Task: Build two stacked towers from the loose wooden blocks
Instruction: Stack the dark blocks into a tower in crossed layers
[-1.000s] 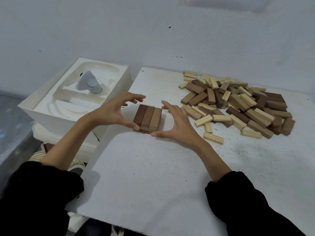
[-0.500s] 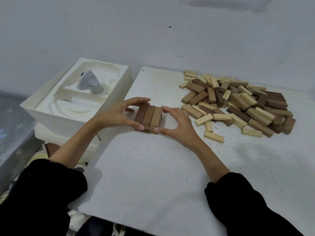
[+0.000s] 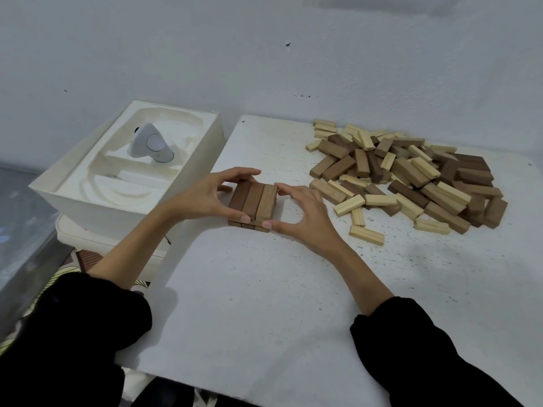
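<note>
From my remote seat, the white speckled worktop (image 3: 264,304) filled most of the view, set against a pale wall. A white box (image 3: 88,195) stood just off its left edge, with a small white device (image 3: 151,145) lying in the box's moulded tray. Across the far right of the worktop lay the pile of loose blocks (image 3: 411,177), pale, tan and dark brown pieces heaped at all angles.

Both forearms reached in from black sleeves and converged on the stack (image 3: 254,201), which sat near the worktop's left edge, well apart from the pile. The left grip (image 3: 205,198) arched over the stack's left side, its thumb pressed on the near end and its curled fingers hooked on the far end, pinching the stack lengthwise. The right grip (image 3: 305,212) mirrored it, thumb at the near right corner and forefinger at the far right corner, palm clear of the wood.

The stack was two layers high. Its top layer was three blocks side by side, touching: dark brown on the left, mid brown in the middle, tan on the right. Their long axes ran away from me toward the wall, leaning slightly right. The lower layer showed only as a thin edge at the near side, so I could not tell which way its blocks ran.
</note>
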